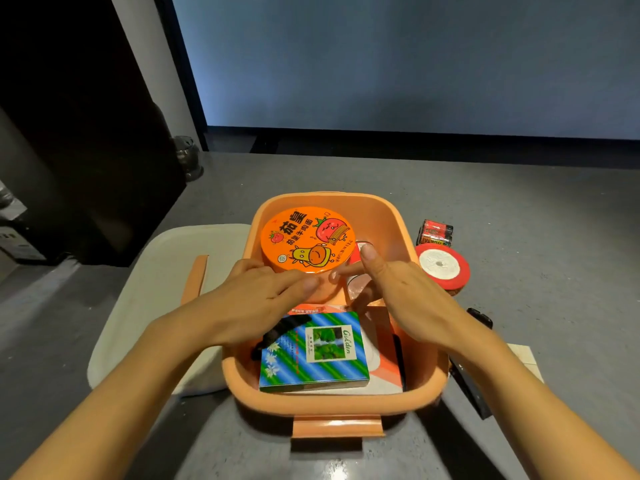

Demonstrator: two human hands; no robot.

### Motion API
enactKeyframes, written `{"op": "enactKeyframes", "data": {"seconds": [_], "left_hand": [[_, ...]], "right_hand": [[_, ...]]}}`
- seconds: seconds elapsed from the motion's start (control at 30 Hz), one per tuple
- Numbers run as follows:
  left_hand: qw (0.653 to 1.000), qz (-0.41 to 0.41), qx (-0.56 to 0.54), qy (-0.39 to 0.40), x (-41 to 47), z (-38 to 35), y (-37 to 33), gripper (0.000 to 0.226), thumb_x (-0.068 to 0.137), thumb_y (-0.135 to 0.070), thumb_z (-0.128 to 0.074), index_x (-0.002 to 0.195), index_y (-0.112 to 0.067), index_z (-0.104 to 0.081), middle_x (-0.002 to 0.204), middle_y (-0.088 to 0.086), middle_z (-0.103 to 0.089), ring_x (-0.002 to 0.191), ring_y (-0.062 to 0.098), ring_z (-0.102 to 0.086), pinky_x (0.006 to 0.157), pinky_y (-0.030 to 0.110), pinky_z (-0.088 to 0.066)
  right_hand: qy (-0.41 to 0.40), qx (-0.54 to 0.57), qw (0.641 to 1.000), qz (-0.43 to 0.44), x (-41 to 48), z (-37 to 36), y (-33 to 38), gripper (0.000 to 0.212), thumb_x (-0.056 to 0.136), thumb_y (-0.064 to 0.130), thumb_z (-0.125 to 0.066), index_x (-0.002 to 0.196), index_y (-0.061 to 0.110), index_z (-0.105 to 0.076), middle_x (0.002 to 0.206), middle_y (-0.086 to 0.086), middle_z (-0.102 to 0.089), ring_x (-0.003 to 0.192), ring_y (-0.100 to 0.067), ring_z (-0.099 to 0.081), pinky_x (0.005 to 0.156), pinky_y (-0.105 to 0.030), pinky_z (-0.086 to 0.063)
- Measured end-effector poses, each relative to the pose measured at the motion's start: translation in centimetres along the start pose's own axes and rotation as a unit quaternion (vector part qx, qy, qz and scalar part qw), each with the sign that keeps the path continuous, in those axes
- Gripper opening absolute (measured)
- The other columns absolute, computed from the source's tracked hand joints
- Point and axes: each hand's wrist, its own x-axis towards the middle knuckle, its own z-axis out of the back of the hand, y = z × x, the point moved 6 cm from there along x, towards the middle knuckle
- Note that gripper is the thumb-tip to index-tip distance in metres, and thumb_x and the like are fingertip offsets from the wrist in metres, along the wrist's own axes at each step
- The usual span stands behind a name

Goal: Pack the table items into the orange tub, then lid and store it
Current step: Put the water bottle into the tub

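The orange tub point(408, 237) stands in the middle of the grey table. Inside at the back lies a round noodle bowl point(306, 239) with an orange cartoon lid. At the front of the tub lies a green-blue box point(313, 351) marked "Golden", on top of a white and orange packet point(384, 370) and a black item point(277, 332). My left hand point(263, 292) rests with straight fingers on the bowl's near edge. My right hand point(391, 285) reaches in from the right, thumb raised and index finger touching the bowl's rim. A small red and white container point(356, 252) shows behind the thumb.
The tub's pale lid point(138, 306) with an orange handle point(195, 278) lies to the left. To the right of the tub are red batteries point(435, 233), a red ribbon spool point(443, 266), a black object point(472, 386) and a white card point(526, 362).
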Motion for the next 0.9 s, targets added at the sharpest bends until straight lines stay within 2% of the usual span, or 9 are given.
{"op": "enactKeyframes", "data": {"seconds": [0.13,0.27,0.37,0.47,0.57,0.67,0.77,0.83,0.9], "left_hand": [[0.999,0.004,0.013,-0.032,-0.5,-0.3,-0.1,0.07,0.068,-0.08,0.004,0.123,-0.056,-0.033,0.12,-0.019,-0.058,0.115,0.0,-0.042,0.107,0.027,-0.002],[0.998,0.012,0.041,-0.04,-1.1,-0.5,-0.2,0.084,0.06,-0.086,-0.001,0.132,-0.052,-0.028,0.132,-0.023,-0.049,0.125,-0.001,-0.035,0.111,0.029,0.006],[0.998,0.018,0.048,-0.049,-1.8,-0.4,-0.2,0.076,0.055,-0.092,-0.011,0.124,-0.063,-0.023,0.122,-0.038,-0.038,0.117,-0.011,-0.025,0.095,0.015,0.028],[0.998,-0.003,0.064,-0.028,-2.2,-1.0,-0.5,0.066,0.055,-0.093,-0.026,0.117,-0.072,-0.016,0.119,-0.04,-0.043,0.116,-0.015,-0.031,0.1,0.017,0.024],[0.996,-0.002,0.08,-0.024,-2.6,-1.0,-0.5,0.056,0.052,-0.093,-0.03,0.105,-0.078,-0.016,0.101,-0.05,-0.033,0.101,-0.032,-0.019,0.086,0.005,0.031],[0.998,0.032,0.058,-0.023,-3.0,-0.8,-0.4,0.062,0.049,-0.094,-0.034,0.106,-0.075,-0.022,0.103,-0.05,-0.03,0.103,-0.025,-0.016,0.093,0.009,0.022],[0.996,0.081,0.03,-0.032,-3.1,-0.5,-0.9,0.074,0.045,-0.097,-0.03,0.112,-0.067,-0.029,0.126,-0.038,-0.037,0.123,-0.004,-0.026,0.114,0.032,0.006],[0.989,0.106,0.032,-0.101,-2.9,0.3,-2.5,0.092,0.042,-0.098,-0.023,0.123,-0.055,-0.029,0.142,-0.017,-0.036,0.132,0.009,-0.029,0.115,0.048,-0.013],[0.976,0.098,0.024,-0.194,-2.3,0.7,-5.9,0.095,0.048,-0.097,-0.024,0.128,-0.045,-0.029,0.144,-0.008,-0.036,0.133,0.011,-0.031,0.113,0.045,-0.02]], "right_hand": [[0.014,0.008,1.0,0.001,-0.3,-0.1,0.2,0.084,0.075,0.077,-0.002,0.099,0.035,-0.07,0.085,0.004,-0.073,0.087,-0.008,-0.064,0.09,-0.03,-0.045],[0.014,-0.014,1.0,0.002,-0.5,0.0,-0.1,0.094,0.074,0.078,-0.001,0.081,0.021,-0.076,0.081,0.0,-0.073,0.082,-0.01,-0.063,0.091,-0.029,-0.044],[-0.014,-0.008,1.0,-0.017,-0.5,0.8,-0.6,0.093,0.069,0.084,-0.001,0.076,0.028,-0.075,0.079,-0.006,-0.072,0.08,-0.013,-0.064,0.082,-0.02,-0.045],[-0.068,0.027,0.997,-0.018,-0.8,2.2,-0.9,0.066,0.076,0.079,-0.007,0.072,0.048,-0.066,0.076,0.004,-0.072,0.082,-0.006,-0.064,0.069,-0.009,-0.038],[-0.12,0.087,0.989,0.002,-1.4,4.2,-1.2,0.069,0.074,0.077,-0.011,0.082,0.039,-0.068,0.073,0.018,-0.071,0.082,0.006,-0.063,0.074,-0.01,-0.036],[-0.163,0.136,0.977,0.011,-2.0,7.0,-2.3,0.068,0.079,0.072,-0.016,0.086,0.032,-0.07,0.075,0.01,-0.073,0.082,-0.009,-0.067,0.077,-0.023,-0.046],[-0.191,0.148,0.97,0.009,-2.9,10.2,-4.1,0.065,0.082,0.069,-0.018,0.087,0.031,-0.07,0.076,0.005,-0.074,0.082,-0.012,-0.068,0.088,-0.038,-0.05],[-0.206,0.157,0.966,0.008,-3.6,12.6,-5.8,0.064,0.081,0.069,-0.02,0.089,0.03,-0.07,0.077,0.004,-0.074,0.083,-0.008,-0.068,0.087,-0.034,-0.051],[-0.203,0.16,0.966,0.002,-4.6,14.7,-8.0,0.062,0.082,0.068,-0.022,0.088,0.029,-0.07,0.077,0.004,-0.074,0.084,-0.007,-0.068,0.087,-0.033,-0.05]]}}
